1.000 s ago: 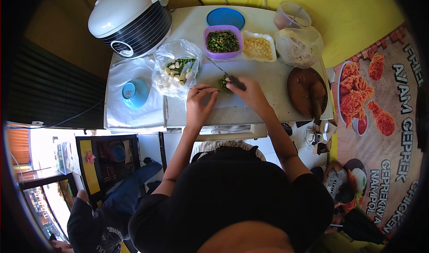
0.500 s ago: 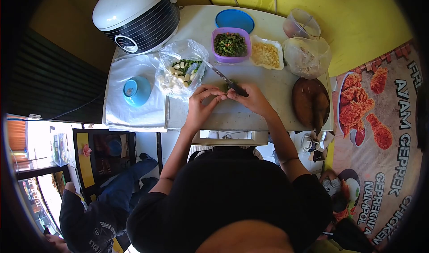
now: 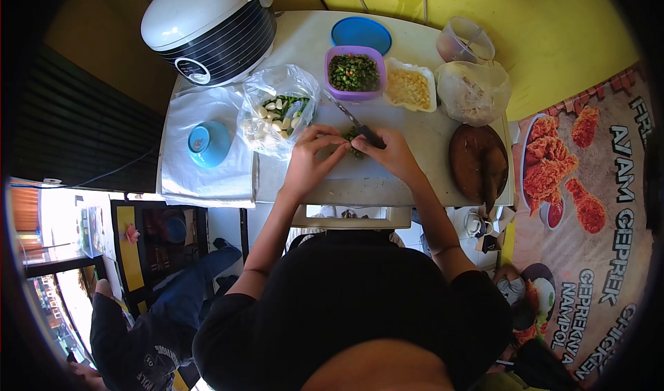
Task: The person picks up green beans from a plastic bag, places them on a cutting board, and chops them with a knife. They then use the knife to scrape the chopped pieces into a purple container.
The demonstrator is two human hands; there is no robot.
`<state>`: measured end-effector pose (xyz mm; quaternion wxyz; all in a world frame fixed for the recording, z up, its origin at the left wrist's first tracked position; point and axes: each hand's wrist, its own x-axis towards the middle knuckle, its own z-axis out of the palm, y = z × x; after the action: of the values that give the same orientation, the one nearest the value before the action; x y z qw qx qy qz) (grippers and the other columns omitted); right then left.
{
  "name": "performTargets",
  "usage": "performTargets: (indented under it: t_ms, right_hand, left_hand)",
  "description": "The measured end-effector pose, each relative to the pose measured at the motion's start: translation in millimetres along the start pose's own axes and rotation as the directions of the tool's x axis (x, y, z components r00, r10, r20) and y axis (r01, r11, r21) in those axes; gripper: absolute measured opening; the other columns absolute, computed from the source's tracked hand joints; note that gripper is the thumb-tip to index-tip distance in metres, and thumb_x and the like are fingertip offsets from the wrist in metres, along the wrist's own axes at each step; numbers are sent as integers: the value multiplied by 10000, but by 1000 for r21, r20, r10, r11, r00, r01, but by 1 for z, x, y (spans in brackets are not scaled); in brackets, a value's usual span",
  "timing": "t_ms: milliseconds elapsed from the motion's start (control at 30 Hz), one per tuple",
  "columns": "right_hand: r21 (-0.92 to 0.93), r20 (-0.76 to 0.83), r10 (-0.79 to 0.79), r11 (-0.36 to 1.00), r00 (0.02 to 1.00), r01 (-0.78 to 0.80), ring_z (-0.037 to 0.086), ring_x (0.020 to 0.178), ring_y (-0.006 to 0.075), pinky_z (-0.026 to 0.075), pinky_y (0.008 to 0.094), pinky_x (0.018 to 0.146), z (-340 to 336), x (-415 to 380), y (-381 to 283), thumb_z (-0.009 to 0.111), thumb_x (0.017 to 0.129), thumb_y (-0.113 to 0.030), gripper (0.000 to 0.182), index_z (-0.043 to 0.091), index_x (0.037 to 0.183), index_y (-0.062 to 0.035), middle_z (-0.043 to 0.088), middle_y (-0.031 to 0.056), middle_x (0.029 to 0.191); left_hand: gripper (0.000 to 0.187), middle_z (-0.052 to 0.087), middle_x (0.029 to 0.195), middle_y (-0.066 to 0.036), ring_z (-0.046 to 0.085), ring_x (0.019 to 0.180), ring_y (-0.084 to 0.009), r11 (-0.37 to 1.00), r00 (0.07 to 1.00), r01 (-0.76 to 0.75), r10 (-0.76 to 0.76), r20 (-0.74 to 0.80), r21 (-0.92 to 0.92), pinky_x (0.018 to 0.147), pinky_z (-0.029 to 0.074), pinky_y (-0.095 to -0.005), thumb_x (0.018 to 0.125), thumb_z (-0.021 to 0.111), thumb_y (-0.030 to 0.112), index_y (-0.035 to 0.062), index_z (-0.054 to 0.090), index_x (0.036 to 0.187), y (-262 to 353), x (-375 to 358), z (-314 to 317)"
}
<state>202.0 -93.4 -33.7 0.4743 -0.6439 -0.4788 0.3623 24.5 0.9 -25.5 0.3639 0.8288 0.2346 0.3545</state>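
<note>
The right hand (image 3: pixel 393 154) had its fingers closed around a knife (image 3: pixel 371 137) by chopped green vegetables (image 3: pixel 357 153); whether the left hand (image 3: pixel 312 161) pinched anything, I couldn't tell.

A black short-sleeved top (image 3: pixel 360 287) leaves both forearms (image 3: pixel 272 232) bare.

the lower end of the knife handle (image 3: pixel 374 139) is partly hidden by the right hand (image 3: pixel 394 157). much of the small green heap (image 3: pixel 357 153) lies behind the fingers of both hands, and anything pinched in the left hand (image 3: pixel 311 161) is too small to tell. the purple tub (image 3: pixel 355 95) covers part of the blue lid (image 3: pixel 361 31). the cloudy bag (image 3: pixel 474 94) blurs its contents. the top edge cuts off the rice cooker (image 3: pixel 207 28); dark rims crop the poster (image 3: pixel 564 159).
</note>
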Motion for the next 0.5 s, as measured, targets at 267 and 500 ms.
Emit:
performTargets:
  t_ms: [267,500]
  right_hand:
    - [-102,-200,-111,991,973,92,563,667,80,463,267,628,10,-4,-1,706,866,-285,304,690,934,11,660,105,726]
    - [-106,-234,-36,994,972,11,591,677,101,472,266,646,-3,-6,-7,691,876,-246,263,687,977,-3,676,100,765]
  left_hand:
    - [139,625,926,-99,602,885,-274,991,987,106,-96,-128,78,785,482,-378,751,754,117,63,717,873,5,-6,16]
    - [183,625,947,-102,602,888,-286,988,991,46,-27,-128,149,802,486,-385,768,739,118,81,722,946,-8,-7,14]
